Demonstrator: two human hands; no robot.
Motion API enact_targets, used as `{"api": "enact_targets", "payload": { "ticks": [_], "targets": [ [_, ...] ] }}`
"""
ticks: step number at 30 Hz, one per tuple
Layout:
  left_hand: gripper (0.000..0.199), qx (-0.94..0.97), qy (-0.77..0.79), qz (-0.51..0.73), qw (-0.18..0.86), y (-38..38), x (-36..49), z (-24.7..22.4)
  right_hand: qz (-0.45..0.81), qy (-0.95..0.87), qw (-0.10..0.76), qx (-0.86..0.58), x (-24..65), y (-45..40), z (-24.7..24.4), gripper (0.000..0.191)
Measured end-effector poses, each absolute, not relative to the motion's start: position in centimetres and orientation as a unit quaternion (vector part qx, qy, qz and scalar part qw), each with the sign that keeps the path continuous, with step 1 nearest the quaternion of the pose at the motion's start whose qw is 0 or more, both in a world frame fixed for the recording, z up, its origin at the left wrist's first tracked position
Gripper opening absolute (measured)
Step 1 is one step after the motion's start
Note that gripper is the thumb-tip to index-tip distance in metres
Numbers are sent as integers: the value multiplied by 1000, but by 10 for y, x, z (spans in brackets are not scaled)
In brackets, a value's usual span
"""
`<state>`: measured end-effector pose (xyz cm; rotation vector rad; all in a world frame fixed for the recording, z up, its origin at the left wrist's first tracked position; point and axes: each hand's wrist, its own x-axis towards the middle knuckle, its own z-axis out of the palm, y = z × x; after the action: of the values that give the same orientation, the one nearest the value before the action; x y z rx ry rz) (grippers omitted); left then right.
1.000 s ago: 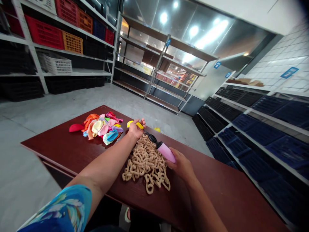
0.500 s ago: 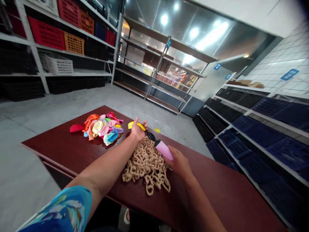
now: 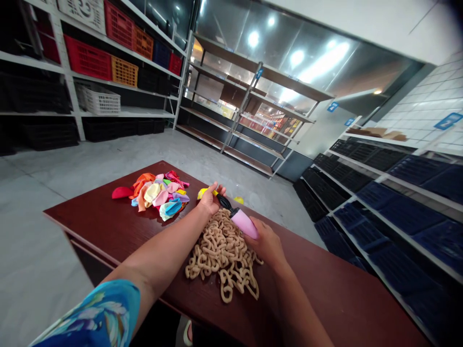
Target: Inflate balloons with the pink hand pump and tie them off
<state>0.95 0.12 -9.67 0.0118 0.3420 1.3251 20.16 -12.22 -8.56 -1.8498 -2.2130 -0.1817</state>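
Observation:
My right hand (image 3: pixel 265 241) is wrapped round a pink handle (image 3: pixel 245 223) with a black end, over a pile of beige, rope-like loops (image 3: pixel 217 241). From that black end, a black looped part (image 3: pixel 224 201) reaches my left hand (image 3: pixel 213 198). My left hand is closed on a yellow piece (image 3: pixel 203 193), its fingertips pointing up. Colourful limp balloons (image 3: pixel 155 193) lie in a heap left of my left hand, with a red one (image 3: pixel 122 193) at the heap's left side.
All this is on a dark red table (image 3: pixel 94 212). Beyond its far edge a yellow object (image 3: pixel 238 199) shows. Shelves with coloured crates (image 3: pixel 88 58) stand at the left, a metal rack (image 3: pixel 237 115) at the back, and shelves of dark crates (image 3: pixel 383 207) at the right.
The camera view has shifted slightly. The yellow strip stretched across my left hand toward the black part is now mostly hidden, bunched at the hand. My right hand still holds the pink handle.

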Motion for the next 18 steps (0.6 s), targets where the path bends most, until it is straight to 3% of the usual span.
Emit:
{"api": "enact_targets", "payload": {
  "ticks": [18],
  "targets": [
    [15,145,135,551,810,-1,19,-114,-135,-751,141,-631,207,-125,-105,54]
  ]
}}
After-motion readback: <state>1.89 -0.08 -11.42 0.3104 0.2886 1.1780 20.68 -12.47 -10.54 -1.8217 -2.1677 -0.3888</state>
